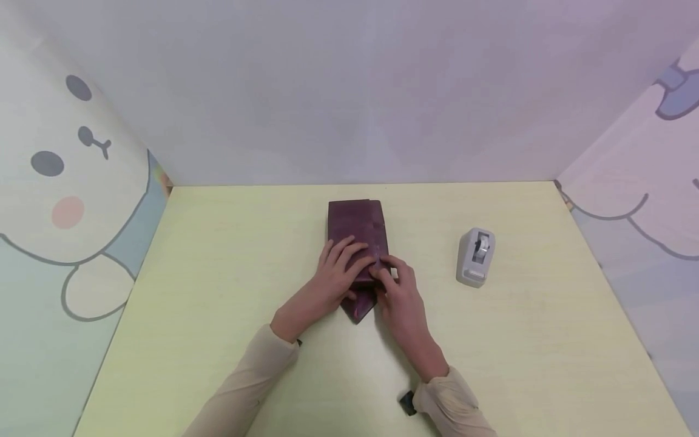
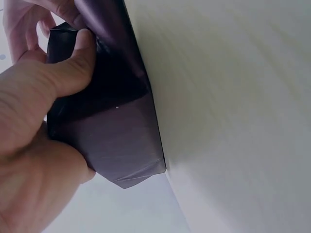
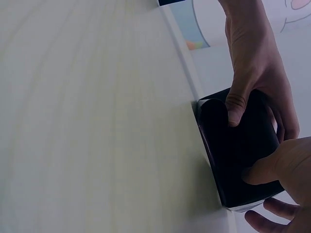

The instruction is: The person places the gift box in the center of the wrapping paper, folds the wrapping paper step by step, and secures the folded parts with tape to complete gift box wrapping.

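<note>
A box wrapped in dark purple paper (image 1: 352, 221) lies on the table, its near end toward me. From that end a pointed paper flap (image 1: 360, 306) sticks out. My left hand (image 1: 335, 273) holds the box from the left, fingers spread over its top. In the left wrist view the left thumb (image 2: 82, 53) presses the dark end of the box. My right hand (image 1: 401, 297) grips the near right corner, with bent fingers on the top edge. Its thumb (image 3: 260, 172) lies on the end face in the right wrist view. The box's underside is hidden.
A grey tape dispenser (image 1: 475, 258) with a roll in it stands to the right of the box. The pale yellow table (image 1: 235, 243) meets a white wall (image 1: 355, 91) at the back. Printed cartoon panels (image 1: 65, 182) flank the table.
</note>
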Demonstrator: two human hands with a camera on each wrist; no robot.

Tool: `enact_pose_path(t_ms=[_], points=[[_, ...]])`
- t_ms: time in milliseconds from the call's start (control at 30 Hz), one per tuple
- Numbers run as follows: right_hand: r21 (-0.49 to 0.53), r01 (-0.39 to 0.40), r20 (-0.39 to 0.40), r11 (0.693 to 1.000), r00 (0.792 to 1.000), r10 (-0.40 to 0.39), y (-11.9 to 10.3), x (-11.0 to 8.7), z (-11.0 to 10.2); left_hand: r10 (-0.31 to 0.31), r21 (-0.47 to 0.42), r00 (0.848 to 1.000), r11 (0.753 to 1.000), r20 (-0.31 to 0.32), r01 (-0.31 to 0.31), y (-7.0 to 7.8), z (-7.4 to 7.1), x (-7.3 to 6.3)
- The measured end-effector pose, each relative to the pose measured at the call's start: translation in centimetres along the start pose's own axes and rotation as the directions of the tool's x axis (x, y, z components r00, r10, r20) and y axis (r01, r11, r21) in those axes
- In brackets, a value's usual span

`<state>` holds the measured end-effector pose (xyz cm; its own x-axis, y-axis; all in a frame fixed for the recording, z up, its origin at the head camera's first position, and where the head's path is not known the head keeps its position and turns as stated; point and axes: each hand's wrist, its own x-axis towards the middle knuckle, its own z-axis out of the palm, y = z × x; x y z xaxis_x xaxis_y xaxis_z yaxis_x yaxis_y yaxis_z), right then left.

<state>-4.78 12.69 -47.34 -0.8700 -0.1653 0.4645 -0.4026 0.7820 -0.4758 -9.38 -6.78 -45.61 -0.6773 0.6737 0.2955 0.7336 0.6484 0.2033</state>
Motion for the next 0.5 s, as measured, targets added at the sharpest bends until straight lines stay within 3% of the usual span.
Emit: enact_pose_path(t_ms=[300,500], points=[[0.0,-0.006,0.008,1.0,1.0,0.006,-0.05,-0.12,-0.04,-0.015,0.124,1.0,0.992,-0.003,0.015,0.44,0.17,0.01],[0.01,-0.01,0.006,1.0,1.0,0.01,-0.14,-0.1,0.01,-0.045,0.175,0.999,0.984,0.029,0.039,0.88,0.29,0.17]])
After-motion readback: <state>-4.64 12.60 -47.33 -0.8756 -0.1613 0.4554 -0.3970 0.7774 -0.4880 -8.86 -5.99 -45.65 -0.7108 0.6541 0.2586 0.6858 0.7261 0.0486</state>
